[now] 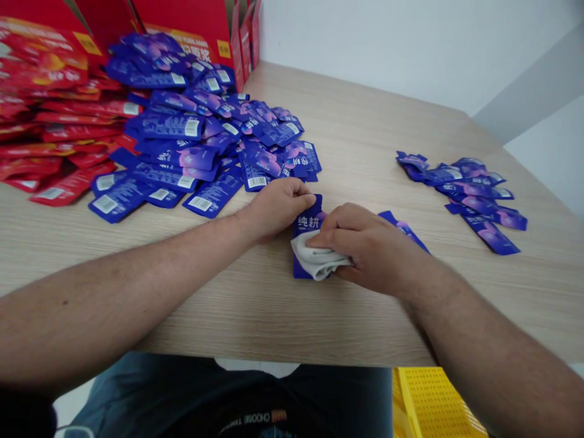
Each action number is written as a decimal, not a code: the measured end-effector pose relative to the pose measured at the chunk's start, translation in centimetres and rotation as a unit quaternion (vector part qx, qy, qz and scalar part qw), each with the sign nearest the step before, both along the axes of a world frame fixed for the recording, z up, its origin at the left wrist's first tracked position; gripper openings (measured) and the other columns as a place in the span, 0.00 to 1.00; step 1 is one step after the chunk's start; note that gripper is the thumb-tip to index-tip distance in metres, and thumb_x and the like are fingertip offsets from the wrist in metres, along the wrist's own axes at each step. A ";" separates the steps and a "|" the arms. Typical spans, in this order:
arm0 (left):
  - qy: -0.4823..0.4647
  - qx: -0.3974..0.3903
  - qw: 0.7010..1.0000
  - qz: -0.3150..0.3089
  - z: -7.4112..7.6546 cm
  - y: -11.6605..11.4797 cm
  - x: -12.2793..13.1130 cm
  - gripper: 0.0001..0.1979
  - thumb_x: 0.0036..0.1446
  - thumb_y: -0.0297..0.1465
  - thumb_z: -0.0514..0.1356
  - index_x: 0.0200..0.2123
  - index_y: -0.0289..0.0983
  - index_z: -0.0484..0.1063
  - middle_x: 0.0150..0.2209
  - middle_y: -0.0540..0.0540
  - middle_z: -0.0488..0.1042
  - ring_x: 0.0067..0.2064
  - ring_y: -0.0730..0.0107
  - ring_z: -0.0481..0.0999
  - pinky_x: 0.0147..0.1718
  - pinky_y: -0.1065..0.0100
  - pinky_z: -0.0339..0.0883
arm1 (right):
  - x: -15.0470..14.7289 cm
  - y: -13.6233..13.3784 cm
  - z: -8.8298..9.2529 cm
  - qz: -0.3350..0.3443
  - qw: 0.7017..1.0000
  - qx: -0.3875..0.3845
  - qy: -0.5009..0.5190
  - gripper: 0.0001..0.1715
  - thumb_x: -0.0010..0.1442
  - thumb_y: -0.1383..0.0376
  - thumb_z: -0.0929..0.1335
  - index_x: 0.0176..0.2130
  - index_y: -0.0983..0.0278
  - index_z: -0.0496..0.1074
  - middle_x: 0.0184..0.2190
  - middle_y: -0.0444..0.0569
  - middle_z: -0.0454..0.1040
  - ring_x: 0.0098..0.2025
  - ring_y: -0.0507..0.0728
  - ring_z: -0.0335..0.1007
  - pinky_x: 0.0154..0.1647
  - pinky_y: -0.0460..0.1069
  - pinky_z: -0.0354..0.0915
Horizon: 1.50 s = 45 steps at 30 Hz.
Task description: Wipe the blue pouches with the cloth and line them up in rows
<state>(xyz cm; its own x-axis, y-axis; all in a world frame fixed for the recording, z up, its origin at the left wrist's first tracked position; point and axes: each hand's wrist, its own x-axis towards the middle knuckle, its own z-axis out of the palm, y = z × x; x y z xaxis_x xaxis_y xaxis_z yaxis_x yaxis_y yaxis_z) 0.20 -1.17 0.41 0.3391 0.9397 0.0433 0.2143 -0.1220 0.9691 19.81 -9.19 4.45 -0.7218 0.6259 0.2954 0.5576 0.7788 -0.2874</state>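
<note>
A glossy blue-and-purple foil pouch (306, 224), printed with white Chinese characters, lies on the tabletop directly in front of the person, between the two hands. The curled fingers of the left hand (278, 208) are closed on its upper edge, with the fingertips (309, 199) pinching it from the left. A folded white cloth (319, 258) lies across the pouch's middle, hiding part of its face, while its lower end shows below. The right hand (371, 250) is partly closed over the cloth, its fingers pressing it onto the pouch.

Just beside the right hand, a second blue foil pouch (404, 230) lies partly tucked beneath it. Farther right and well apart, a loose row of similar blue pouches (474, 194) rests on the pale wood-grain table (365, 121). To the left, a large heap of blue pouches (214, 143), many showing white barcode labels, spreads up to the left hand's knuckles and overlaps a heap of glossy red pouches (59, 125). Red cardboard display boxes (191, 30) stand behind them against a white wall (387, 48). Below the table's near edge, a yellow perforated plastic crate (433, 404) shows beside the person's dark-clad lap (137, 395).
</note>
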 end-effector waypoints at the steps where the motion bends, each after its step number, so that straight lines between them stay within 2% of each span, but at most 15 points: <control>1: -0.004 -0.005 1.000 0.002 0.0 0.0 0.0 0.07 0.56 0.34 0.64 0.29 0.37 0.74 0.27 0.50 0.74 0.31 0.71 0.69 0.31 0.68 0.60 | 0.1 -0.1 0.2 0.000 1.000 -0.004 0.000 0.17 0.59 0.71 0.73 0.49 0.60 0.80 0.44 0.52 0.79 0.47 0.61 0.75 0.46 0.54 0.72; 5: -0.010 -0.018 1.000 0.006 0.1 -0.2 0.3 0.06 0.56 0.33 0.64 0.29 0.37 0.73 0.27 0.51 0.74 0.30 0.72 0.68 0.31 0.68 0.59 | 0.6 0.6 0.0 -0.115 0.991 0.058 0.025 0.19 0.60 0.70 0.72 0.50 0.59 0.81 0.44 0.53 0.79 0.47 0.63 0.74 0.48 0.57 0.72; 7: -0.006 -0.015 1.000 0.011 0.1 -0.2 0.4 0.06 0.56 0.32 0.64 0.29 0.37 0.74 0.27 0.51 0.74 0.30 0.72 0.68 0.31 0.68 0.59 | 0.5 1.1 -0.5 -0.132 0.988 0.068 0.034 0.18 0.58 0.71 0.72 0.49 0.60 0.81 0.44 0.55 0.79 0.47 0.63 0.74 0.48 0.57 0.72; 9: -0.003 -0.009 1.000 0.017 0.2 -0.2 0.3 0.06 0.56 0.32 0.64 0.29 0.37 0.74 0.28 0.51 0.75 0.31 0.71 0.69 0.31 0.68 0.60 | 0.2 1.0 -0.8 -0.090 0.994 0.044 0.039 0.19 0.57 0.72 0.72 0.48 0.61 0.81 0.43 0.54 0.78 0.46 0.62 0.74 0.47 0.56 0.72; 12: -0.004 -0.006 1.000 0.020 0.2 -0.2 0.3 0.06 0.56 0.32 0.64 0.29 0.37 0.73 0.29 0.50 0.74 0.32 0.71 0.69 0.32 0.68 0.60 | -0.2 0.1 -0.5 0.009 0.999 -0.030 0.031 0.18 0.57 0.72 0.74 0.48 0.61 0.81 0.44 0.51 0.79 0.45 0.59 0.75 0.46 0.53 0.72; 14: -0.006 -0.006 1.000 0.025 0.1 -0.1 0.2 0.06 0.56 0.32 0.64 0.29 0.37 0.73 0.29 0.50 0.74 0.32 0.71 0.68 0.32 0.68 0.59 | -0.2 -0.5 -0.1 0.041 0.997 -0.061 0.025 0.17 0.58 0.71 0.74 0.48 0.61 0.80 0.45 0.51 0.79 0.45 0.57 0.76 0.45 0.51 0.72; 19: 0.008 0.010 0.999 0.047 0.3 -0.1 0.2 0.06 0.58 0.32 0.62 0.30 0.37 0.72 0.29 0.51 0.73 0.32 0.71 0.67 0.32 0.67 0.58 | 0.0 -0.4 0.1 -0.029 0.998 -0.038 0.044 0.17 0.58 0.72 0.73 0.48 0.62 0.80 0.43 0.51 0.78 0.44 0.58 0.75 0.44 0.52 0.71; 26: 0.054 0.040 0.997 0.043 0.7 -0.4 0.1 0.06 0.60 0.32 0.61 0.31 0.37 0.73 0.30 0.50 0.74 0.34 0.70 0.68 0.35 0.65 0.59 | -0.4 -0.7 0.5 0.074 0.986 -0.149 -0.023 0.17 0.57 0.73 0.75 0.46 0.59 0.81 0.41 0.47 0.78 0.40 0.54 0.75 0.41 0.48 0.69; 28: 0.044 0.035 0.997 0.045 0.7 -0.4 0.1 0.06 0.60 0.31 0.61 0.31 0.37 0.72 0.30 0.50 0.73 0.34 0.70 0.68 0.35 0.65 0.59 | 0.2 -0.5 0.6 0.055 0.987 -0.150 0.008 0.17 0.58 0.72 0.74 0.48 0.60 0.80 0.43 0.48 0.78 0.43 0.55 0.76 0.43 0.49 0.70; 32: 0.038 0.024 0.998 0.043 0.7 -0.4 0.2 0.05 0.60 0.31 0.62 0.31 0.37 0.72 0.31 0.50 0.74 0.34 0.70 0.68 0.36 0.66 0.59 | 1.1 0.2 0.5 -0.025 0.994 -0.100 0.039 0.20 0.57 0.72 0.73 0.50 0.59 0.79 0.45 0.50 0.77 0.45 0.58 0.75 0.46 0.52 0.71; 36: 0.045 0.030 0.998 0.045 0.9 -0.5 0.2 0.06 0.60 0.30 0.62 0.30 0.37 0.72 0.30 0.51 0.73 0.33 0.71 0.67 0.35 0.65 0.58 | 0.8 0.0 0.7 0.042 0.984 -0.175 -0.010 0.19 0.55 0.75 0.73 0.45 0.58 0.80 0.42 0.46 0.77 0.42 0.55 0.75 0.43 0.49 0.70; 39: 0.042 0.030 0.997 0.049 0.9 -0.5 0.2 0.06 0.60 0.30 0.62 0.30 0.37 0.72 0.30 0.51 0.72 0.33 0.71 0.67 0.35 0.65 0.59 | 0.5 -0.3 0.8 0.070 0.974 -0.212 -0.025 0.21 0.55 0.76 0.73 0.46 0.57 0.80 0.42 0.45 0.78 0.43 0.54 0.76 0.44 0.49 0.71; 42: 0.035 0.027 0.998 0.054 0.8 -0.5 0.4 0.05 0.60 0.30 0.62 0.30 0.37 0.72 0.30 0.51 0.73 0.33 0.70 0.67 0.35 0.65 0.59 | 0.4 0.0 0.6 0.022 0.987 -0.162 0.002 0.20 0.56 0.75 0.72 0.46 0.57 0.80 0.43 0.46 0.78 0.44 0.56 0.76 0.45 0.50 0.71; 45: 0.020 0.009 0.999 0.048 0.6 -0.5 0.5 0.05 0.59 0.30 0.63 0.30 0.37 0.73 0.30 0.50 0.74 0.33 0.70 0.68 0.35 0.67 0.60 | 0.3 0.6 -0.1 -0.122 0.990 -0.031 0.055 0.17 0.56 0.71 0.73 0.46 0.59 0.80 0.42 0.50 0.78 0.45 0.61 0.74 0.45 0.54 0.71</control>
<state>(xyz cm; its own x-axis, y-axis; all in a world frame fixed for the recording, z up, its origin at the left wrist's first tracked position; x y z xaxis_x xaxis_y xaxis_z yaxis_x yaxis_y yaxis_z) 0.71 -1.62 0.99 0.2497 0.9671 0.0495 0.2641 -0.1172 0.9573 20.09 -8.57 4.40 -0.5119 0.7975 0.3192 0.6906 0.6031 -0.3992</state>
